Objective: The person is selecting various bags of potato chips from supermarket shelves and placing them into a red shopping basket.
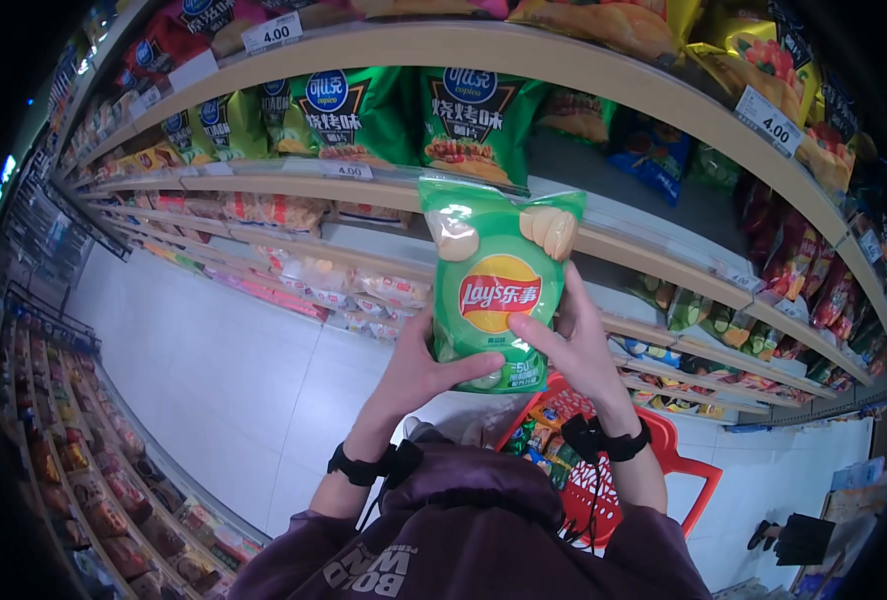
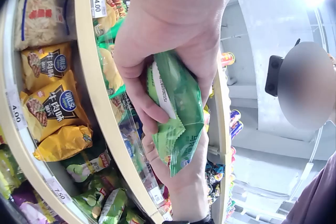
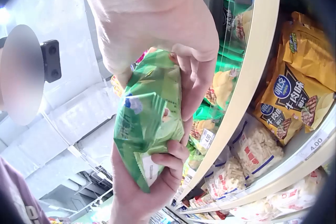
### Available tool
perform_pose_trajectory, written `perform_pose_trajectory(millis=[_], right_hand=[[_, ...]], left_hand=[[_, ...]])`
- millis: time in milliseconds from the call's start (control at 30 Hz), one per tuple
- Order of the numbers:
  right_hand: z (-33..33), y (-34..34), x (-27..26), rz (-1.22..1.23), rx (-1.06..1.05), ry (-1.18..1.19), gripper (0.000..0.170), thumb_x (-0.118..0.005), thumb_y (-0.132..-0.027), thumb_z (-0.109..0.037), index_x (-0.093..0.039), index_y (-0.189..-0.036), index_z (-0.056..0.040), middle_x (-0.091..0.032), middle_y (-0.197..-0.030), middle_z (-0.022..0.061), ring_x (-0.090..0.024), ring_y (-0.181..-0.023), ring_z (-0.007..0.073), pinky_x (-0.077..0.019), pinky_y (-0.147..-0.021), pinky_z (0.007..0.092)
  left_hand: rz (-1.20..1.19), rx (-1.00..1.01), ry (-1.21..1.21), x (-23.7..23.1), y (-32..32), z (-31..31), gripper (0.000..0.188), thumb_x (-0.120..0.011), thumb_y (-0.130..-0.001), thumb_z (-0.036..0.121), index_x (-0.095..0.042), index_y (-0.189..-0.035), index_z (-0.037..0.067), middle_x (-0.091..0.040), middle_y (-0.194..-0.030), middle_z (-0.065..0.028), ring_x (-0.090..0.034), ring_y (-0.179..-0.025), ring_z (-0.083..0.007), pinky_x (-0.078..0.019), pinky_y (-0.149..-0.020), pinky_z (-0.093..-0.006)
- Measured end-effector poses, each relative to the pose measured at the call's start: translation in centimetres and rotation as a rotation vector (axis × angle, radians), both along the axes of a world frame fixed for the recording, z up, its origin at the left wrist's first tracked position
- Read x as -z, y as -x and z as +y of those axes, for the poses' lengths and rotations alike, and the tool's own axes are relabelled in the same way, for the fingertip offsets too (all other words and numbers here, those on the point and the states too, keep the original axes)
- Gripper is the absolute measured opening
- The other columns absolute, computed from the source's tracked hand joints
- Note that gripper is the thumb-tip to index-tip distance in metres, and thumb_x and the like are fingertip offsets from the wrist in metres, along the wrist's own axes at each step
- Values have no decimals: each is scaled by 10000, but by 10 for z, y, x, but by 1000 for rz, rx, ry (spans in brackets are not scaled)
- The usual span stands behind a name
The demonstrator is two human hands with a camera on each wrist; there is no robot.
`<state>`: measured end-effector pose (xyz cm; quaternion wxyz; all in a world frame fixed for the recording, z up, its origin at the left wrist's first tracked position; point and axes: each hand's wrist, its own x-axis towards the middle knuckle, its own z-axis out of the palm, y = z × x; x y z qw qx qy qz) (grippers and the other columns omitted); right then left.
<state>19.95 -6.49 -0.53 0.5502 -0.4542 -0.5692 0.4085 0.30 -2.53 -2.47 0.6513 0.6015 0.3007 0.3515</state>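
A green bag of Lay's potato chips [image 1: 488, 290] is held upright between both hands, its front with the red and yellow logo toward the head camera. The left hand [image 1: 418, 375] grips its lower left side, thumb across the front. On the right edge, the right hand [image 1: 578, 345] holds it with the thumb over the logo's lower right. Both wrist views look at the bag's folded end, where fingers of the left hand [image 2: 168, 40] and right hand [image 3: 157, 29] curl behind it. Wide dark straps circle both wrists.
Shelves [image 1: 653, 75] of chip bags curve across the front, with price tags [image 1: 275, 34] on their edges. Below the hands stands a red shopping basket [image 1: 678, 440] with several snack packs inside. Another stocked shelf [image 1: 93, 470] runs along the left, beside the pale tiled floor [image 1: 193, 350].
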Motion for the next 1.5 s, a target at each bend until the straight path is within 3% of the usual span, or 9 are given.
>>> perform_pose_trajectory(millis=[333,800,900,1000,1133,1167,1233,1300,1500], right_hand=[[9,5,6,246,18,156,553,-671,-874,-163,-331,-1270,19,-639,-1083,165,-617,-965,142,-496,-789,244],[9,3,10,238,10,138,549,-648,-895,-203,-328,-1297,-10,-592,-1150,146,-563,-923,111,-470,-788,253],[10,4,15,24,187,36,584,-696,-847,-193,-362,-1291,-15,-558,-1180,136,-565,-927,148,-476,-748,259],[3,8,1,-428,440,-279,586,-734,-797,-185,-421,-1263,-16,-531,-1190,141,-564,-954,201,-484,-710,276],[-11,23,-11,-486,150,-227,616,-750,-774,-194,-450,-1281,-16,-498,-1252,156,-554,-1049,262,-507,-759,304],[-12,29,-11,-504,143,-242,726,-761,-766,-216,-371,-1344,-12,-496,-1249,187,-552,-1093,306,-500,-831,328],[-12,32,-4,-471,176,-231,786,-767,-766,-227,-310,-1366,-5,-507,-1219,212,-553,-1100,328,-486,-866,341],[-9,31,-1,-323,126,-174,864,-772,-767,-236,-219,-1386,2,-514,-1198,229,-558,-1107,298,-457,-920,355],[5,11,9,332,-11,97,705,-690,-806,-111,-283,-1375,-19,-517,-1232,135,-542,-1110,196,-432,-941,332]], left_hand=[[-108,-57,292,-4,-3,-1,538,-632,-885,296,-465,-1276,-34,-612,-1125,-99,-587,-1006,-132,-467,-863,-271],[-116,-78,192,-5,-6,0,485,-648,-879,258,-489,-1244,-19,-611,-1127,-95,-586,-1006,-137,-476,-850,-278],[-76,-138,101,-3,-5,0,486,-666,-865,250,-496,-1232,-18,-611,-1123,-100,-582,-1012,-137,-483,-834,-280],[28,-253,-84,2,-3,4,478,-673,-856,253,-508,-1207,-26,-609,-1119,-117,-582,-1005,-135,-499,-793,-281],[109,-368,-392,4,-4,6,482,-674,-841,228,-514,-1223,-18,-608,-1128,-140,-608,-933,-146,-517,-727,-278],[27,-359,-406,6,-5,7,467,-672,-837,201,-526,-1228,-7,-609,-1137,-140,-615,-908,-151,-518,-722,-276],[-143,-350,-437,10,-5,8,448,-668,-827,146,-551,-1239,14,-611,-1155,-138,-630,-859,-161,-521,-713,-271],[-18,-338,-571,7,-1,9,427,-660,-817,96,-579,-1232,36,-608,-1175,-133,-636,-843,-163,-522,-702,-258],[46,-407,-644,5,-1,7,262,-615,-880,133,-622,-1104,-4,-597,-1162,-130,-603,-840,-123,-490,-639,-220]])
